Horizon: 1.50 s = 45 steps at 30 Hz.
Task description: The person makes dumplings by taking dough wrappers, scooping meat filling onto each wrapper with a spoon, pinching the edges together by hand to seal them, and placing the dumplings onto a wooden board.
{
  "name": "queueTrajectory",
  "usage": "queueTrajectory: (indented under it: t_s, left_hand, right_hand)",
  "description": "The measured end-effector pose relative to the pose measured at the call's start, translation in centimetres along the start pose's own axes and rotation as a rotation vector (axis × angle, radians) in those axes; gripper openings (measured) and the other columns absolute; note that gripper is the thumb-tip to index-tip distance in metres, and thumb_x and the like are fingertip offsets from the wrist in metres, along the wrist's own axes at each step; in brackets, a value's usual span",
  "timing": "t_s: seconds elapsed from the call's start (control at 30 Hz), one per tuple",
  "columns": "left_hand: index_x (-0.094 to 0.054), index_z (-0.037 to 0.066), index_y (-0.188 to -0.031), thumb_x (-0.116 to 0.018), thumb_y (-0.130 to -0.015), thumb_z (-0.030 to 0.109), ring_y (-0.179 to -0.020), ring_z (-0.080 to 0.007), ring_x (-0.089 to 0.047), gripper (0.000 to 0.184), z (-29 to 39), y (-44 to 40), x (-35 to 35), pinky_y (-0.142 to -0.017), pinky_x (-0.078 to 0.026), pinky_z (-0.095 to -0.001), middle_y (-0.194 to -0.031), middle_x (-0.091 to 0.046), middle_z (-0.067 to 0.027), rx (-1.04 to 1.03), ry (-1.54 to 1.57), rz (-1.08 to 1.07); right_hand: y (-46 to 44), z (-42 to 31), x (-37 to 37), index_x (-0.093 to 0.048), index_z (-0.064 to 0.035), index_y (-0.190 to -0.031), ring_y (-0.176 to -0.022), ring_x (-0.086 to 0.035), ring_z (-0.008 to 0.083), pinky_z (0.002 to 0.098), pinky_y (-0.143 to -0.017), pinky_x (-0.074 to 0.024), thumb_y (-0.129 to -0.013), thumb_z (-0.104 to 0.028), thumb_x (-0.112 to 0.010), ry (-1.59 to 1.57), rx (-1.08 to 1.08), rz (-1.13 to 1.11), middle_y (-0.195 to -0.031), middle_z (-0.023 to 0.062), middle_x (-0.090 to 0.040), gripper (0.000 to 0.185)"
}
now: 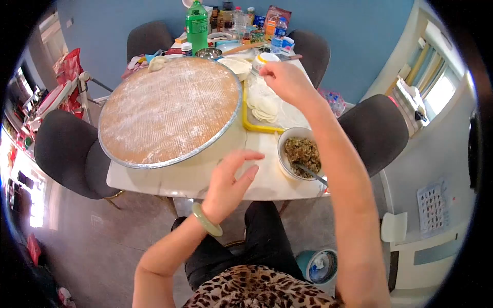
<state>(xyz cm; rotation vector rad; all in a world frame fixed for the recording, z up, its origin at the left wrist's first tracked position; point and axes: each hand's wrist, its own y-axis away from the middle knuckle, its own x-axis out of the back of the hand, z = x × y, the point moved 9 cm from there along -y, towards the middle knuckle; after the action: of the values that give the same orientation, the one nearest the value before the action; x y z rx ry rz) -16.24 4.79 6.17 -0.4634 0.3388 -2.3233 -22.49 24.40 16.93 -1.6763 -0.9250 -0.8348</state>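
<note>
My left hand (pixel 228 186), a pale green bangle (pixel 207 219) on its wrist, hovers over the near table edge with fingers apart and nothing in them. My right hand (pixel 290 81) reaches forward above a yellow-rimmed tray (pixel 255 128), close to a white tub (pixel 263 62). Its fingers are pinched together; whatever is between them is hidden. A stack of round dough wrappers (pixel 265 109) lies on the tray. By my right forearm stands a white bowl (pixel 282 160) of chopped filling (pixel 301 150), a spoon (pixel 311 173) leaning in it. One white dough piece (pixel 157 63) sits at the far edge of a large floured round board (pixel 172 110).
At the far end of the white table (pixel 257 192) stand a green bottle (pixel 197 26), a water bottle (pixel 279 35), a metal bowl (pixel 209 53) and several jars. Grey chairs (pixel 72 149) flank both sides. A bin (pixel 319 267) is on the floor at my right.
</note>
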Motion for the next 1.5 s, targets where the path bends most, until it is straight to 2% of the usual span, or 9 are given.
queueTrajectory:
  t_s: [0.13, 0.27, 0.33, 0.73, 0.9, 1.1, 1.3, 1.43, 1.5]
  left_hand:
    - [-0.063, 0.005, -0.110, -0.057, -0.088, 0.007, -0.093, -0.0131, -0.058, 0.024, -4.6, 2.1, -0.9, -0.084, -0.044, -0.0285, -0.108, -0.064, -0.0053, 0.137, 0.040, 0.030]
    - [-0.064, 0.003, -0.108, -0.056, -0.089, 0.007, -0.086, -0.0102, -0.055, 0.021, -5.9, 4.0, 0.2, -0.078, -0.045, -0.0261, -0.101, -0.063, -0.0024, 0.226, 0.089, 0.073]
    - [-0.064, 0.003, -0.108, -0.056, -0.090, 0.007, -0.084, -0.0093, -0.054, 0.020, -6.9, 4.8, 0.6, -0.076, -0.046, -0.0248, -0.100, -0.062, -0.0015, 0.305, 0.138, 0.091]
    - [-0.065, 0.003, -0.106, -0.055, -0.092, 0.007, -0.079, -0.0057, -0.051, 0.018, -7.3, 4.2, 0.5, -0.070, -0.043, -0.0210, -0.093, -0.061, 0.0030, 0.379, 0.148, 0.095]
    - [-0.064, 0.003, -0.106, -0.054, -0.092, 0.007, -0.082, -0.0061, -0.051, 0.018, -7.1, 3.9, 0.0, -0.075, -0.042, -0.0212, -0.099, -0.064, 0.0017, 0.303, 0.216, 0.111]
    - [-0.064, 0.002, -0.106, -0.054, -0.092, 0.006, -0.087, -0.0069, -0.052, 0.018, -7.0, 4.5, 0.0, -0.080, -0.043, -0.0227, -0.102, -0.064, 0.0000, 0.360, 0.222, 0.100]
    - [-0.064, 0.001, -0.106, -0.053, -0.092, 0.007, -0.097, -0.0108, -0.056, 0.018, -7.3, 4.4, -0.4, -0.086, -0.042, -0.0246, -0.104, -0.064, -0.0034, 0.411, 0.312, 0.116]
    - [-0.063, 0.001, -0.105, -0.052, -0.093, 0.009, -0.103, -0.0131, -0.056, 0.018, -7.3, 4.1, -0.7, -0.089, -0.042, -0.0265, -0.105, -0.065, -0.0050, 0.454, 0.345, 0.115]
    - [-0.060, 0.002, -0.110, -0.050, -0.095, 0.015, -0.108, -0.0160, -0.056, 0.022, -8.8, 3.7, -1.3, -0.091, -0.042, -0.0289, -0.110, -0.063, -0.0066, 0.519, 0.645, 0.153]
  right_hand:
    - [-2.3, 7.5, -8.9, -0.066, -0.0069, -0.108, -0.098, -0.064, 0.0294, 0.0388, -0.085, -0.0495, -0.080, -0.011, -0.060, 0.020, 0.079, -0.401, -0.103, 0.0148, -0.068, 0.029]
    - [-1.9, 9.9, -12.5, -0.063, -0.0099, -0.116, -0.107, -0.060, 0.0283, 0.0375, -0.092, -0.0472, -0.082, -0.012, -0.059, 0.084, 0.042, -0.491, -0.116, 0.0123, -0.064, 0.035]
    - [-1.9, 10.7, -13.3, -0.062, -0.0119, -0.118, -0.113, -0.056, 0.0269, 0.0372, -0.095, -0.0451, -0.082, -0.011, -0.059, 0.104, 0.037, -0.494, -0.124, 0.0105, -0.060, 0.036]
    - [-1.1, 10.9, -11.8, -0.065, -0.0111, -0.102, -0.103, -0.059, 0.0277, 0.0392, -0.088, -0.0476, -0.080, -0.020, -0.062, 0.235, 0.013, -0.411, -0.108, 0.0097, -0.064, 0.024]
    - [-1.8, 11.1, -12.8, -0.066, -0.0102, -0.098, -0.104, -0.059, 0.0273, 0.0382, -0.088, -0.0475, -0.081, -0.020, -0.061, 0.050, 0.105, -0.361, -0.109, 0.0105, -0.064, 0.020]
    - [-1.6, 10.8, -11.9, -0.068, -0.0100, -0.097, -0.097, -0.062, 0.0267, 0.0395, -0.082, -0.0497, -0.081, -0.022, -0.062, 0.211, -0.016, -0.464, -0.101, 0.0093, -0.067, 0.021]
    - [-1.2, 11.6, -10.4, -0.067, -0.0095, -0.093, -0.095, -0.063, 0.0264, 0.0394, -0.078, -0.0504, -0.081, -0.025, -0.062, 0.214, 0.026, -0.311, -0.099, 0.0076, -0.068, 0.020]
    - [-1.1, 12.0, -9.6, -0.066, -0.0063, -0.095, -0.085, -0.064, 0.0226, 0.0347, -0.073, -0.0504, -0.081, -0.023, -0.063, -0.173, 0.018, -0.266, -0.092, 0.0092, -0.068, 0.022]
    - [-0.9, 11.2, -9.3, -0.065, -0.0045, -0.095, -0.080, -0.064, 0.0198, 0.0320, -0.070, -0.0504, -0.081, -0.021, -0.063, -0.345, 0.015, -0.280, -0.088, 0.0091, -0.067, 0.022]
